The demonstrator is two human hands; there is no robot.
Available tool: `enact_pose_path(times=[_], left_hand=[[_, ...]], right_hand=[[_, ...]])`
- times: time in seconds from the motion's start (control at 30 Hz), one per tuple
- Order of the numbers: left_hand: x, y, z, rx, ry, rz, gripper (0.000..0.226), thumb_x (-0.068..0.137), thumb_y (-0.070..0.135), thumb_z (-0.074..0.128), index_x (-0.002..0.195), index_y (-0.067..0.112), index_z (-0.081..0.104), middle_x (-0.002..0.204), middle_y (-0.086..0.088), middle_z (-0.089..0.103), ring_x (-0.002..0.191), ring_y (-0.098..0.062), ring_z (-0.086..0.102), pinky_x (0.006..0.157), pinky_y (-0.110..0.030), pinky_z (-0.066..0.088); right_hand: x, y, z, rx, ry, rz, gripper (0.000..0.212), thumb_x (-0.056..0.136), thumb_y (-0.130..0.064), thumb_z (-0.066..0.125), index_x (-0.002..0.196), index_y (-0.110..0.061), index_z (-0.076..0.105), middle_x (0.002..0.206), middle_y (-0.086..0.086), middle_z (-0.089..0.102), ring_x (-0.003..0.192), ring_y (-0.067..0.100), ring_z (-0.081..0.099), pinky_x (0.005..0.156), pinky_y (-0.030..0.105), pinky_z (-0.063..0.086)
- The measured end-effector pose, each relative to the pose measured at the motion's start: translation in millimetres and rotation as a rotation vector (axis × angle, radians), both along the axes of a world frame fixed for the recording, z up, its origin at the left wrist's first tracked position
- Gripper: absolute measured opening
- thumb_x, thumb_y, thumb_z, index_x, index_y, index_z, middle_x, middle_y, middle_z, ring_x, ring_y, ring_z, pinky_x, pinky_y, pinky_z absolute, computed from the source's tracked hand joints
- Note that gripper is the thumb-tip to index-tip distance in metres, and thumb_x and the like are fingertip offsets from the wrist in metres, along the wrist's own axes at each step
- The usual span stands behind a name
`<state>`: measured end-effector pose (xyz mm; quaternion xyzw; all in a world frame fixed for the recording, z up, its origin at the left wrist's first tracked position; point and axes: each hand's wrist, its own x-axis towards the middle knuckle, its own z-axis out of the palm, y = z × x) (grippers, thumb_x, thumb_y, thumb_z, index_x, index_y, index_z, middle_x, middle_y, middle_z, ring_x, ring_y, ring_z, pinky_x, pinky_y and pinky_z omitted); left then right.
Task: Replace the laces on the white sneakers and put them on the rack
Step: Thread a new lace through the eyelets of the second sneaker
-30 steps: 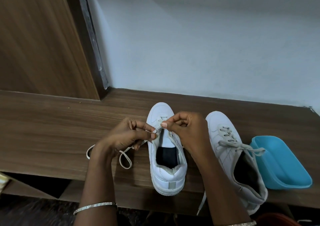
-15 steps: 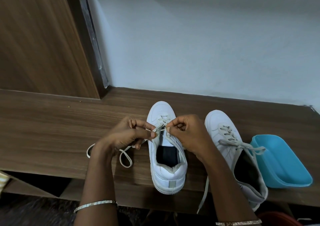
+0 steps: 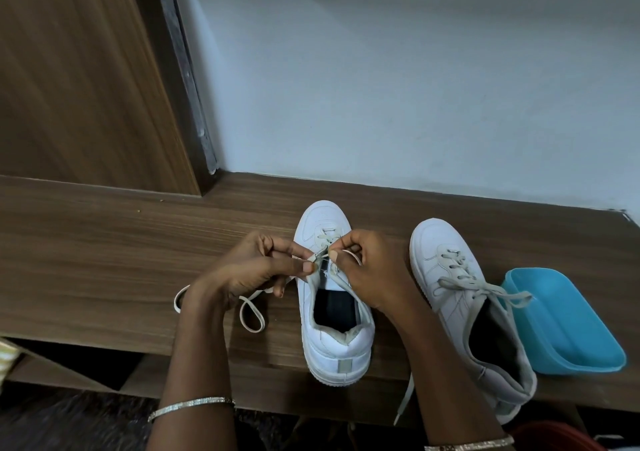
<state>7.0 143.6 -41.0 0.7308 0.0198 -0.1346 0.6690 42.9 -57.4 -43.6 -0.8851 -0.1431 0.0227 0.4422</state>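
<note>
1. The first sneaker (image 3: 337, 350) is standing upright on the table (image 3: 104, 260), its toe pointing away from the person and its heel sitting near the front edge. All positions below are referenced to this sneaker.
2. The left hand (image 3: 256, 270) is working at the left side of the sneaker's eyelet row. Its fingers (image 3: 301, 267) are pinching the lace (image 3: 251, 315) between thumb and forefinger, close to an eyelet.
3. The right hand (image 3: 370, 270) is working at the right side of the same row. Its fingers (image 3: 341, 253) are curling inward and pinching a short loop of the lace. The exact eyelet being addressed cannot be told.
4. Slack lace is lying in loops on the table to the left of the sneaker. One free end is hanging over the table edge just right of its heel.
5. The second sneaker (image 3: 446, 267) is standing just to the right, already laced and tied in a bow. A blue tray (image 3: 568, 326) is sitting beyond it, farther right.
6. Step in hand, as judged: threading. Only the rows nearest the toe are appearing laced, and the rows toward the tongue opening are waiting.
7. The next move is calling for drawing the slack through, crossing each end to the opposite eyelet, and evening both ends before tying.
8. Racking is remaining undone for both sneakers. No rack is identifiable with certainty.
</note>
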Motion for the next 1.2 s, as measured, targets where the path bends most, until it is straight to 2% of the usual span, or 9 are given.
enact_pose_path(times=[0.13, 0.37, 0.57, 0.73, 0.83, 0.9, 0.97, 1.1, 1.2], left_hand=[[-1.8, 0.6, 1.4, 0.027, -0.029, -0.014, 0.021, 0.092, 0.016, 0.065, 0.103, 0.001, 0.075, 0.09, -0.018, 0.077, 0.04, -0.009, 0.05, 0.045, -0.016, 0.039], [5.0, -9.2, -0.6, 0.116, -0.138, 0.062, 0.006, 0.086, 0.01, 0.076, 0.088, 0.004, 0.078, 0.06, -0.002, 0.07, 0.038, -0.011, 0.043, 0.04, -0.018, 0.032], [8.3, -4.3, -1.3, 0.149, -0.234, 0.277, 0.026, 0.093, 0.0, 0.059, 0.073, 0.014, 0.069, 0.065, -0.001, 0.067, 0.051, -0.006, 0.048, 0.047, -0.019, 0.037], [14.0, 4.9, 2.8, -0.545, -0.182, 0.539, 0.028, 0.102, 0.011, 0.036, 0.078, 0.018, 0.047, 0.095, -0.014, 0.077, 0.09, -0.023, 0.075, 0.072, -0.03, 0.058], [10.8, 13.7, 3.8, -0.847, -0.127, 0.638, 0.027, 0.102, 0.016, 0.036, 0.077, 0.017, 0.046, 0.057, -0.002, 0.053, 0.048, -0.015, 0.054, 0.057, -0.028, 0.057], [8.8, 18.0, 2.6, -0.633, -0.139, 0.676, 0.026, 0.101, 0.018, 0.042, 0.077, 0.016, 0.051, 0.052, 0.004, 0.034, 0.043, -0.01, 0.029, 0.04, -0.02, 0.035], [2.5, 17.6, 5.0, -0.244, -0.201, 0.598, 0.02, 0.101, 0.021, 0.052, 0.084, 0.015, 0.061, 0.052, 0.009, 0.037, 0.045, -0.009, 0.028, 0.039, -0.019, 0.025], [-1.3, 8.1, 4.0, 0.158, -0.284, 0.209, 0.019, 0.081, 0.03, 0.081, 0.096, 0.019, 0.078, 0.074, 0.014, 0.073, 0.071, -0.004, 0.066, 0.065, -0.022, 0.052], [4.3, 7.0, -8.0, 0.32, -0.313, 0.056, 0.031, 0.065, 0.048, 0.088, 0.089, 0.031, 0.081, 0.06, 0.014, 0.051, 0.063, -0.01, 0.052, 0.066, -0.029, 0.042]], right_hand=[[0.6, 0.9, -0.4, 0.038, -0.014, 0.02, 0.005, 0.085, -0.015, 0.077, 0.083, -0.019, 0.079, 0.074, -0.014, 0.071, 0.069, -0.001, 0.064, 0.067, 0.019, 0.051], [3.8, -8.1, 1.5, 0.147, 0.053, 0.041, 0.017, 0.073, -0.013, 0.089, 0.087, -0.019, 0.082, 0.082, -0.006, 0.078, 0.077, 0.008, 0.073, 0.079, 0.029, 0.06], [2.7, -10.3, 6.4, 0.157, 0.129, 0.085, 0.022, 0.073, -0.014, 0.089, 0.092, -0.02, 0.08, 0.078, -0.002, 0.076, 0.064, 0.001, 0.064, 0.066, 0.016, 0.054], [3.1, -10.7, 6.3, 0.114, 0.12, 0.064, 0.023, 0.071, -0.019, 0.091, 0.091, -0.023, 0.08, 0.078, -0.006, 0.071, 0.064, -0.003, 0.058, 0.068, 0.018, 0.052], [3.8, -11.5, 4.8, 0.045, 0.049, 0.034, 0.026, 0.068, -0.026, 0.092, 0.089, -0.029, 0.078, 0.084, -0.013, 0.066, 0.072, -0.009, 0.057, 0.069, 0.016, 0.045], [6.3, -12.7, 2.4, 0.026, 0.013, 0.0, 0.032, 0.062, -0.034, 0.095, 0.088, -0.032, 0.076, 0.093, -0.011, 0.065, 0.082, -0.001, 0.061, 0.075, 0.026, 0.052], [7.7, -13.9, 1.7, 0.027, 0.027, -0.022, 0.041, 0.058, -0.038, 0.095, 0.093, -0.033, 0.074, 0.103, -0.006, 0.063, 0.093, 0.01, 0.061, 0.082, 0.035, 0.055], [5.9, -18.7, 4.9, 0.104, 0.147, -0.01, 0.059, 0.062, -0.031, 0.095, 0.114, -0.033, 0.065, 0.121, -0.006, 0.056, 0.106, 0.003, 0.056, 0.09, 0.029, 0.052], [5.3, -20.8, 0.9, 0.152, 0.25, 0.021, 0.072, 0.062, -0.031, 0.095, 0.124, -0.034, 0.059, 0.129, -0.006, 0.055, 0.113, 0.004, 0.056, 0.096, 0.034, 0.054]])
